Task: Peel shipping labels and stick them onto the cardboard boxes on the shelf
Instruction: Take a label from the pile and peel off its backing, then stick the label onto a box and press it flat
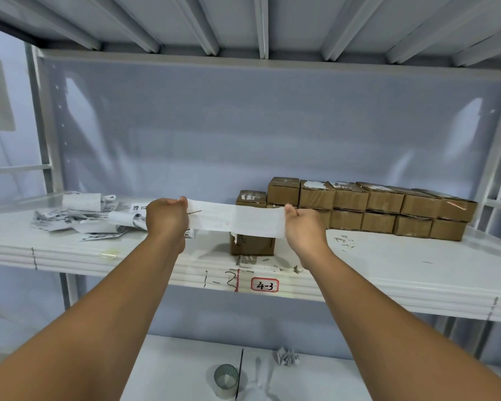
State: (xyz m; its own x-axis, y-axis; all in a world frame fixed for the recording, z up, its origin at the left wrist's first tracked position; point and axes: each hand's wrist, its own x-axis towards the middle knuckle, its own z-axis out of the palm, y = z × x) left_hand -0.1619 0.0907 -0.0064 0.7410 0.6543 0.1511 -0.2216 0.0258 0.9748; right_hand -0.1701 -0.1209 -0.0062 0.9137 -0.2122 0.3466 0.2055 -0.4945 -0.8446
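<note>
A long white label strip point(235, 219) is stretched level between my two hands, blank side toward me. My left hand point(167, 218) pinches its left end and my right hand point(301, 225) pinches its right end. Just behind and below the strip a single cardboard box point(252, 244) stands near the shelf's front edge, its top hidden by the strip. Further back and to the right, several brown cardboard boxes point(385, 208) are stacked in two rows, some with torn white label scraps on top.
A heap of printed labels and backing paper point(78, 219) lies on the left of the white shelf point(388, 273). The shelf edge carries a red-framed tag "4-3" point(264, 285). On the lower shelf sit a tape roll point(226, 379) and a crumpled paper ball point(287, 355).
</note>
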